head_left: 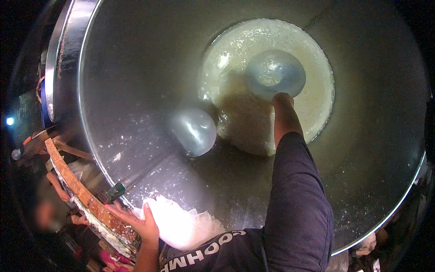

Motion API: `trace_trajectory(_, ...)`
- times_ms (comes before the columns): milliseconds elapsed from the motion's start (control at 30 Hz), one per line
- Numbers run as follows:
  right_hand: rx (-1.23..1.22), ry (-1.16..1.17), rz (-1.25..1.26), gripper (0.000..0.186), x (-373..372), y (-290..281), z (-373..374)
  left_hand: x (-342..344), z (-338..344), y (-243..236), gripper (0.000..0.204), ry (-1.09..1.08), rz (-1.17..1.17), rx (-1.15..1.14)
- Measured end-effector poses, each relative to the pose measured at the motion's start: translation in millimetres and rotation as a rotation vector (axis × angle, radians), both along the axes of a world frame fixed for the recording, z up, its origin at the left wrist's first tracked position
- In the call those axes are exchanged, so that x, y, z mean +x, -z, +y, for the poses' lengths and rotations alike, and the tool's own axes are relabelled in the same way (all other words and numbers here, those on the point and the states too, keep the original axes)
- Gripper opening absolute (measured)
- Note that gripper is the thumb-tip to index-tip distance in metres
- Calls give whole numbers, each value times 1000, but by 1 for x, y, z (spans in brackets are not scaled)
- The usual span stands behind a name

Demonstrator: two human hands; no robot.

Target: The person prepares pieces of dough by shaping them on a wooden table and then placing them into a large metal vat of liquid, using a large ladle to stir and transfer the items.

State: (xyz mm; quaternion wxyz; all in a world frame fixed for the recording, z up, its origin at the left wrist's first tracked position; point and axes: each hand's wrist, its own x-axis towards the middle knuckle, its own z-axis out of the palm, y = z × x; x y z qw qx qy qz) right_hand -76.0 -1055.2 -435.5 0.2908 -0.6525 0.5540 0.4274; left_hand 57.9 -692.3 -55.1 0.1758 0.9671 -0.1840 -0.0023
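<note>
Watching from far away, I see the right arm reach deep into a wide metal vat (376,118). The right hand (283,100) is at about one o'clock, and it seems to grip the near edge of a metal bowl (290,69); most of its fingers are hidden from me. The bowl is over the pale liquid (317,79) at the bottom of the vat, also toward one o'clock. I cannot tell if it floats, touches the liquid or is lifted a little above it.

The left hand (147,224) is at seven o'clock, near the rim, with fingers spread, and I see nothing held in it. Just beyond its fingertips, at eight o'clock, is the green handle (115,192) of a long ladle (195,132), whose round end is just left of centre, toward nine o'clock. A white sheet (181,224) is beside this hand, and a wooden board (84,188) is outside the rim at eight o'clock.

In my judgement, the step in hand is scooping the liquid with the bowl. For the next move I would want a firm grip, the bowl level, and a slow lift, so that little can spill.
</note>
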Motion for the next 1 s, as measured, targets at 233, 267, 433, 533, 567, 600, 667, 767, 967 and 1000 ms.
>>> trace_trajectory(233, -104, -6, 19, 26, -29, -20, 7, -1, -2, 0, 89, -25, 1, 35)
trace_trajectory(267, -134, -5, 11, 26, -34, -20, 7, -1, -2, 0, 89, -31, 4, 31)
trace_trajectory(433, -99, -30, -6, 29, -74, 21, -2, 1, 1, -1, 93, -2, 29, 57)
trace_trajectory(533, -151, -82, -7, 30, -88, 32, -3, 2, 4, -1, 90, 44, 12, 55)
trace_trajectory(567, -166, -94, 13, 30, -91, 31, -3, 2, 4, 1, 89, 61, 6, 56)
trace_trajectory(600, -148, -92, 23, 29, -92, 31, -7, 2, 3, 2, 90, 55, 15, 65)
trace_trajectory(667, -118, -87, 41, 26, -89, 23, -17, 1, 2, 0, 91, 45, 30, 78)
trace_trajectory(767, -141, -39, -28, 18, -95, 28, -22, 1, 5, -1, 90, 36, 32, 108)
trace_trajectory(967, 224, -131, 78, 18, -143, 104, -34, 1, -6, -2, 89, 77, 16, 142)
trace_trajectory(1000, 183, -170, 14, 19, -147, 112, -26, 1, -8, -1, 88, 77, 14, 140)
